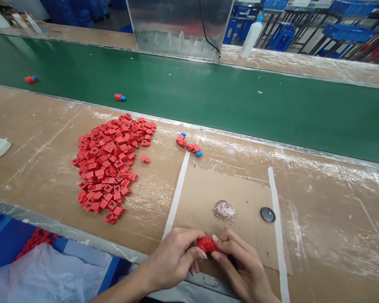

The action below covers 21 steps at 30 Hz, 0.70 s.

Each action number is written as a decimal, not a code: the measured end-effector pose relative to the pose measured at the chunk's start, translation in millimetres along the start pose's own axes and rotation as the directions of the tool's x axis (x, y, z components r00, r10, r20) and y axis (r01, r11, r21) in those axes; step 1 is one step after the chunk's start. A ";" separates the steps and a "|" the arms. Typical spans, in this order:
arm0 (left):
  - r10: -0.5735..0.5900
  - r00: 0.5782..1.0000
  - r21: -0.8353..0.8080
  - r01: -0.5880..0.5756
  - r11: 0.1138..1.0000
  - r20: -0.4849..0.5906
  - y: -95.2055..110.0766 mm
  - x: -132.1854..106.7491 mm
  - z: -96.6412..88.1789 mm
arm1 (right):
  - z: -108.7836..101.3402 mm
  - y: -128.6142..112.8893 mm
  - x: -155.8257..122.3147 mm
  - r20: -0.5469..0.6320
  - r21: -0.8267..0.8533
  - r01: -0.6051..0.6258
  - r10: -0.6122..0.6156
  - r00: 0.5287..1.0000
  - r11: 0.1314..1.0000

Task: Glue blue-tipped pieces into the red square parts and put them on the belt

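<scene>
Along the near edge of the bench, the left hand [173, 256] and right hand [240, 265] were both closed on a red plastic block [207, 245], pinching it between the fingers just over a cardboard sheet [196, 198]. Farther up that sheet lay a clear dish [224, 209] and a black disc [268, 214]. Left of it sat a heap of red blocks [107, 164], with red-and-blue pieces [186, 143] nearby, close to a green conveyor belt [189, 97].

Left hand [173, 259], right hand [240, 263] — close together, fingers [230, 248] curled inward
</scene>
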State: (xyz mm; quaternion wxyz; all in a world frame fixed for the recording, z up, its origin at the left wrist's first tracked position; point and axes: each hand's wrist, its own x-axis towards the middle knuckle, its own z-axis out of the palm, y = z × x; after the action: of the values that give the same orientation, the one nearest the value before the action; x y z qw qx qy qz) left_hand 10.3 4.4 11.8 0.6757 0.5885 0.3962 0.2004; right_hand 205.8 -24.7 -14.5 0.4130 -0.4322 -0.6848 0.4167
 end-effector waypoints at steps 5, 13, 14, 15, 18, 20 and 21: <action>-0.008 0.999 -0.026 0.007 1.000 -0.035 -3.7 -0.1 0.7 | 1.3 -3.4 2.4 -0.017 0.009 -0.046 0.046 0.999 0.999; -0.060 0.996 -0.060 0.056 0.997 -0.064 0.2 7.1 1.9 | 6.5 3.4 9.6 -0.095 0.096 -0.109 0.118 0.988 0.989; -0.078 0.994 -0.056 0.074 0.996 -0.072 2.5 7.4 2.8 | 6.7 3.8 10.0 -0.102 0.123 -0.129 0.142 0.985 0.984; -0.096 0.993 -0.046 0.092 0.995 -0.070 5.0 6.9 3.1 | 6.1 3.2 9.0 -0.110 0.149 -0.147 0.164 0.980 0.978; -0.126 0.990 0.028 0.128 0.991 -0.058 12.9 0.5 -5.7 | -2.9 -4.5 -6.4 -0.168 0.166 -0.192 0.220 0.961 0.967; -0.103 0.984 0.150 0.125 0.981 -0.145 18.4 -5.4 -25.3 | -15.8 -11.4 -27.2 -0.332 0.082 -0.219 0.234 0.914 0.972; -0.066 0.969 0.245 0.126 0.961 -0.238 21.3 -7.9 -39.5 | -23.5 -14.0 -38.6 -0.447 0.022 -0.234 0.219 0.867 0.972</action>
State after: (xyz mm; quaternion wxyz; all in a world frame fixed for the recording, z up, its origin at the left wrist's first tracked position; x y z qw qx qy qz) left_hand -20.8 28.5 34.8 0.5524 0.6244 0.5220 0.1802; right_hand 235.1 -59.7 -2.1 0.5001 -0.6001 -0.5231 0.3408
